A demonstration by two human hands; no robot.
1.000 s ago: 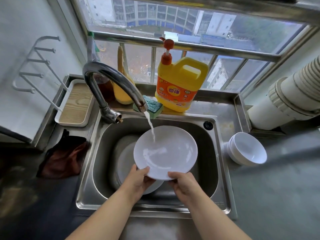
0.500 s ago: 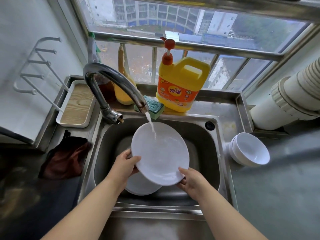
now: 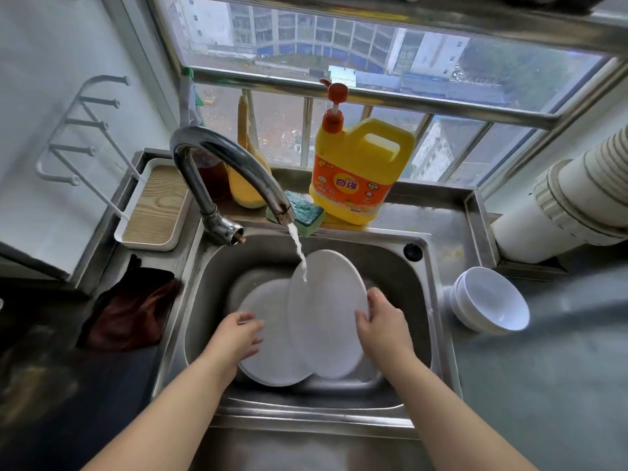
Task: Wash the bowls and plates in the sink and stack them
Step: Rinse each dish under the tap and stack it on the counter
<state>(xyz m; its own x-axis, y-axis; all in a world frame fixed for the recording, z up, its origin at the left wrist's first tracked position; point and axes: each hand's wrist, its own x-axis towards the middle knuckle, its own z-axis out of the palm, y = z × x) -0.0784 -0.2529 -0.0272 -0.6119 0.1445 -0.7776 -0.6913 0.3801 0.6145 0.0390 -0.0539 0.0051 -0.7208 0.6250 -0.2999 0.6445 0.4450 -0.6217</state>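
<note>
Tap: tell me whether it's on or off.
On. A stream of water runs from the tap spout onto the tilted plate.

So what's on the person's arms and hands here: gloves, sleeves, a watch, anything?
Nothing that shows. Both forearms come in bare from the bottom edge of the head view, with no sleeve or cuff in sight. The left hand and the right hand wear no gloves, and no watch, band or ring is visible on either wrist or on the fingers that can be seen. No marks stand out.

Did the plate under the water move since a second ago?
Yes. The plate turned from facing up to nearly on edge and shifted right of the faucet stream.
</note>
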